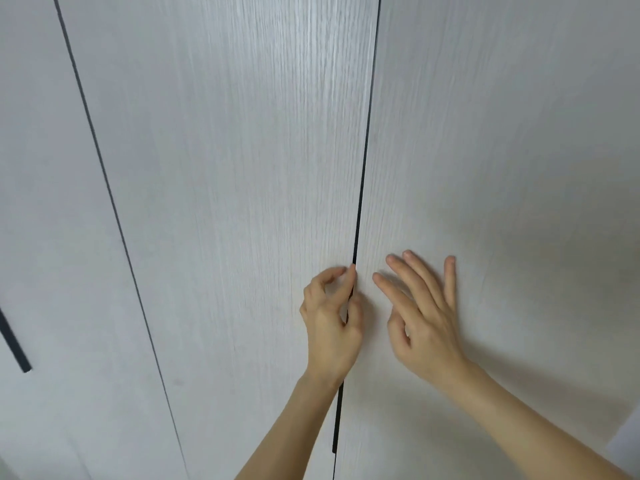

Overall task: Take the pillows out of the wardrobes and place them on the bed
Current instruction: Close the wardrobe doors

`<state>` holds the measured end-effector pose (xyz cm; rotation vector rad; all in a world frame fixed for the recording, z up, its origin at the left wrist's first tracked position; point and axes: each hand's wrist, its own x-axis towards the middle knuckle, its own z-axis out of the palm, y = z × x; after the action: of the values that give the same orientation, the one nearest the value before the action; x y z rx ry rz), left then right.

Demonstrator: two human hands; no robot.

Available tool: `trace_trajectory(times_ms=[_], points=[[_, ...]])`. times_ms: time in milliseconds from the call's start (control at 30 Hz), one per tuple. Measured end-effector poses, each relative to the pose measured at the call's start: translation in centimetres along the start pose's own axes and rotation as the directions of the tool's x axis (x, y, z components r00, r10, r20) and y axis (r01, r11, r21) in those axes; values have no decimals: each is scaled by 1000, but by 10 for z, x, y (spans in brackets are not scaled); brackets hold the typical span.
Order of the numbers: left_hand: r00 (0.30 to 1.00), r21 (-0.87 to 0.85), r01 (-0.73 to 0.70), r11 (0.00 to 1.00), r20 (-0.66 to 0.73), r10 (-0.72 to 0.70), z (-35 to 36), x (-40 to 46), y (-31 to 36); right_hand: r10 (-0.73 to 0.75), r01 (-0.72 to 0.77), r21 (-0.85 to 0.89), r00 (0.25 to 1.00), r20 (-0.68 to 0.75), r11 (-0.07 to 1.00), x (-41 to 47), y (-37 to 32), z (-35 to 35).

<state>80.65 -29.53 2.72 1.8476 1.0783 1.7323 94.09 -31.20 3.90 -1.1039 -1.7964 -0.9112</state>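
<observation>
Pale, white-grained wardrobe doors fill the view from edge to edge, split by a dark vertical seam [363,168] where the middle door [242,168] meets the right door [502,133]; a second thin seam [104,174] runs well to the left of it, and a short black bar handle [14,341] sits farther left again, cut off by the frame edge. A black strip handle [337,417] lines the central seam below the hands. The wardrobe [207,81] is closed, so whatever lies inside is hidden, pillows included; the doors' tops and bottoms run out of frame. The left hand [332,320] is at the central seam, its fingers curled and apparently hooked on the middle door's edge, though the blur makes the grip hard to confirm. The right hand [420,313] lies just to the right of the seam, fingers straight and spread, flat against the right door, holding nothing.
</observation>
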Motion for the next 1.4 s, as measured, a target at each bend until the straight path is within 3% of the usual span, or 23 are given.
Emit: trace_trajectory(times_ms=[167,333,500,633,833,1000,1133,1200,1400], points=[[996,-29,-74,997,40,75,-5,5,-8,10,-12,-93,1000,-29,996,27,8,-9],[972,159,-232,960,65,225,-8,10,-21,10,-11,-173,1000,-10,985,22,6,-4],[910,518,-410,751,181,372,-15,18,-34,24,-18,-240,1000,20,971,23,5,-3],[904,631,-416,655,208,374,-10,15,-39,24,8,-341,996,87,940,22,7,-1],[902,548,-401,734,95,422,-14,26,-35,-9,57,-392,992,125,918,20,12,0],[962,218,-263,940,-13,273,-7,35,-8,-3,37,-372,996,91,927,21,9,0],[994,-86,106,991,7,-106,-4,43,24,6,32,-358,995,104,933,20,9,-1],[980,-71,200,977,17,-199,-8,49,32,19,25,-351,993,120,936,20,8,-2],[952,40,293,955,79,-295,-17,57,40,62,-18,-313,989,132,950,22,0,-10]])
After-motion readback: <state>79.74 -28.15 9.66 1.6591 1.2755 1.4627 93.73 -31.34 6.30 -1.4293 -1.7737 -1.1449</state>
